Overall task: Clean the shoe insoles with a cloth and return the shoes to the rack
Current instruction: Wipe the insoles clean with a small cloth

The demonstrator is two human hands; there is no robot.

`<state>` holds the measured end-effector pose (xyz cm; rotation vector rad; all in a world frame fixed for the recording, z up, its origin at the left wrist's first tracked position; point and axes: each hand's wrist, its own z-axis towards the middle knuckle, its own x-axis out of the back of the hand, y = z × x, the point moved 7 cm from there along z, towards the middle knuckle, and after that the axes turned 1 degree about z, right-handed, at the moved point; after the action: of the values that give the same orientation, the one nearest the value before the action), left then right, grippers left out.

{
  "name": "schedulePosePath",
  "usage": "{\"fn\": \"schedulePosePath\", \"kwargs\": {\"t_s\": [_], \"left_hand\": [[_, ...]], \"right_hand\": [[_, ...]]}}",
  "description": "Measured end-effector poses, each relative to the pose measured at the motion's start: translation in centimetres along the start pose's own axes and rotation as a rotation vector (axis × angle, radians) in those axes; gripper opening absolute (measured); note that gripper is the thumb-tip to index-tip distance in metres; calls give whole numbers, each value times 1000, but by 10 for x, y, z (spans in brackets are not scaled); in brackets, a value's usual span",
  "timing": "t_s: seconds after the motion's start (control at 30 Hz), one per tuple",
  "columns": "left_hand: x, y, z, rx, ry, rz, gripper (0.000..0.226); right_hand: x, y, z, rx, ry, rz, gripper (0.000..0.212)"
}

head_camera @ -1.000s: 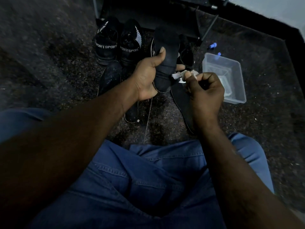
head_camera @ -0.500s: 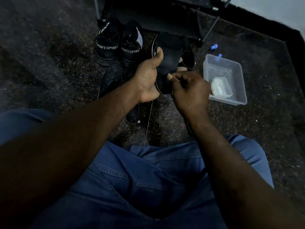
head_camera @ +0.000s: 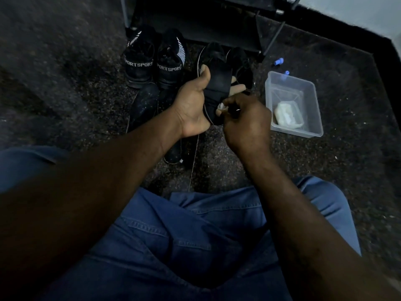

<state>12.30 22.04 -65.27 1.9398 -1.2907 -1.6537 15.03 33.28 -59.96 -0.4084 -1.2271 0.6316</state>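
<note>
Furthest left, beyond the left hand point(head_camera: 193, 105) and a little to its outer side, a pair of black shoes marked SPORT point(head_camera: 138, 64) stands on the floor point(head_camera: 65, 83) against the foot of the rack point(head_camera: 195, 20). Just under that hand's wrist lies a dark speckled shape point(head_camera: 145, 105), either a shoe or a loose insole; the light is too poor to say which.

The left hand is clamped on the black insole point(head_camera: 217, 88): the thumb lies up its left edge and the fingers wrap behind it, their tips showing past its right edge. The insole stands upright in front of a second pair of black shoes point(head_camera: 240, 66). Touching its lower end is a small white cloth point(head_camera: 221, 106), pinched in the curled fingers of the right hand point(head_camera: 247, 120), which presses it to the insole's face.

The step in hand looks like wiping this insole. To do it well, the left hand should brace the back directly behind wherever the cloth presses, since the insole looks thin and would likely bend away. Long strokes from heel to toe, with the thumb shifted aside to reach the covered strip, should serve better than dabbing. So little cloth shows that refolding to a fresh face may help.

Just to the outer side of the right hand sits a clear plastic tub point(head_camera: 312, 88) holding a pale wad point(head_camera: 286, 115), near enough to reach. Beyond it lie two small blue caps point(head_camera: 278, 61).
</note>
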Motion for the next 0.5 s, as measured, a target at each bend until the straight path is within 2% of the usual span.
{"fn": "schedulePosePath", "kwargs": {"t_s": [0.2, 0.37, 0.5], "left_hand": [[-6, 0, -4, -9, -16, -58, 78], [4, -1, -1, -39, 62, -112, 80], [5, -5, -2, -40, 74, -96, 79]], "right_hand": [[1, 5, -16, -87, 54, 85, 4], [-16, 4, -36, -217, -10, 245, 5], [-17, -1, -42, -212, 29, 365, 6]]}}
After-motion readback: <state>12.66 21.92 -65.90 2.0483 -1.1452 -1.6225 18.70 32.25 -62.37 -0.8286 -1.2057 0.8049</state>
